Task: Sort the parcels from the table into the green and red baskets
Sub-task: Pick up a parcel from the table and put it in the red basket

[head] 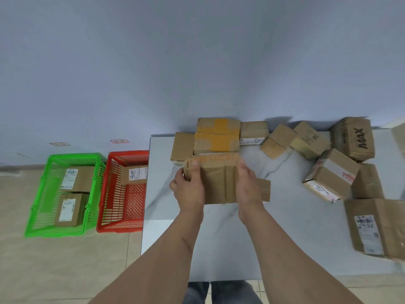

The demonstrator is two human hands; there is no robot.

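I hold a creased brown cardboard parcel [219, 178] between both hands above the white table [263, 238]. My left hand [189, 185] grips its left end and my right hand [248, 183] grips its right side; a loose flap sticks out to the right. Behind it stands a parcel with yellow tape [217, 137]. On the floor to the left stand the green basket [43, 194], holding two labelled parcels, and the red basket [122, 216], holding one labelled parcel [134, 175].
Several more cardboard parcels lie along the back and right of the table, among them one printed MAX [352, 139] and a large labelled one [374, 229] at the right edge. A blue wall rises behind. Tiled floor surrounds the baskets.
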